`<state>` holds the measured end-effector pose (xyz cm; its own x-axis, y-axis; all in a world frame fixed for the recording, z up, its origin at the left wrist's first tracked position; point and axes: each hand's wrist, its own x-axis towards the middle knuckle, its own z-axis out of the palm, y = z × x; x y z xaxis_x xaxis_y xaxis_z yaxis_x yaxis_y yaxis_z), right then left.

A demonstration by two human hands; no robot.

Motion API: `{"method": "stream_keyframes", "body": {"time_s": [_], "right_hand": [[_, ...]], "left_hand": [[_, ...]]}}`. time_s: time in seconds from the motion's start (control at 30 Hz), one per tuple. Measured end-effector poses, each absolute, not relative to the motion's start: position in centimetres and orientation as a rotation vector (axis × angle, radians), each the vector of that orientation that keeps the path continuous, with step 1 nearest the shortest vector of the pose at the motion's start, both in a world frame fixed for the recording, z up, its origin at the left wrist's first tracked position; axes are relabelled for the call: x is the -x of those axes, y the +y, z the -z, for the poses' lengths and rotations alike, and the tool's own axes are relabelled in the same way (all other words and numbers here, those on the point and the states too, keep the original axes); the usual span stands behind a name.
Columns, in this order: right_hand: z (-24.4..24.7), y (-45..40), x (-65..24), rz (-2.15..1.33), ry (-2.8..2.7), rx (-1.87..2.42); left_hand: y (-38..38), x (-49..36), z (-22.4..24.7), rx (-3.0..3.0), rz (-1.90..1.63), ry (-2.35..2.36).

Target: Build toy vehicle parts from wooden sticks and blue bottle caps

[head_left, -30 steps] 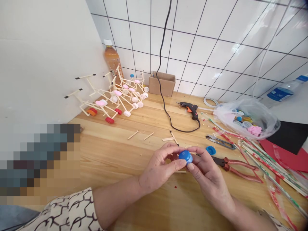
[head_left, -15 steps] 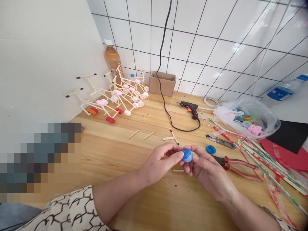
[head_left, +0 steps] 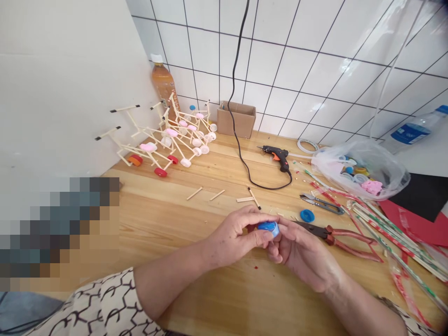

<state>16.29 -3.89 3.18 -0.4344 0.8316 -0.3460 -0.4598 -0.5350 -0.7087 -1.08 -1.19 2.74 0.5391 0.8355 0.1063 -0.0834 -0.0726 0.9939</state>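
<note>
A blue bottle cap (head_left: 268, 227) with a paler blue edge is between my two hands, low over the wooden table. My left hand (head_left: 243, 233) pinches it, thumb in front and fingers behind. Around its right side curl the fingers of my right hand (head_left: 301, 247), also closed on the cap. Another blue bottle cap (head_left: 307, 215) lies on the table just beyond my right hand. Red-handled pliers (head_left: 332, 234) rest beside that hand, their jaw tips partly hidden. Behind my hands lie short wooden sticks (head_left: 217, 195) and a T-shaped stick piece (head_left: 252, 199) with black tips.
Stick models with cap wheels (head_left: 171, 135) crowd the left back near a tea bottle (head_left: 164, 84). A glue gun (head_left: 278, 156) with its black cord, snips (head_left: 324, 204), a bag of caps (head_left: 364, 172) and wrapped sticks (head_left: 395, 233) lie right. A cardboard box (head_left: 236, 120) stands behind.
The cap between my hands has tilted and shifted slightly left, its paler edge now facing right. My left thumb has moved lower across it. Both hands still hold it.
</note>
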Motion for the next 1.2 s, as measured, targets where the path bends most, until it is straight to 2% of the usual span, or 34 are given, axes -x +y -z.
{"method": "stream_keyframes", "body": {"time_s": [0.13, 0.43, 0.73, 1.2], "right_hand": [[-3.22, -3.88, -16.20, -2.024, -0.672, 0.906], [-3.13, -3.71, -16.10, -1.993, -0.654, 0.941], [-3.16, -3.88, -15.97, -1.944, -0.713, 0.975], [-3.16, -4.21, -16.06, -1.867, -0.753, 0.984]], "left_hand": [[-1.30, 0.86, -2.40, -1.309, -0.804, 0.627], [-1.37, 1.47, -2.93, -1.753, -0.780, 0.739], [-1.42, 0.86, -3.11, -1.451, -0.754, 0.729], [-1.49, 0.49, -2.37, -1.343, -0.866, 0.673]]}}
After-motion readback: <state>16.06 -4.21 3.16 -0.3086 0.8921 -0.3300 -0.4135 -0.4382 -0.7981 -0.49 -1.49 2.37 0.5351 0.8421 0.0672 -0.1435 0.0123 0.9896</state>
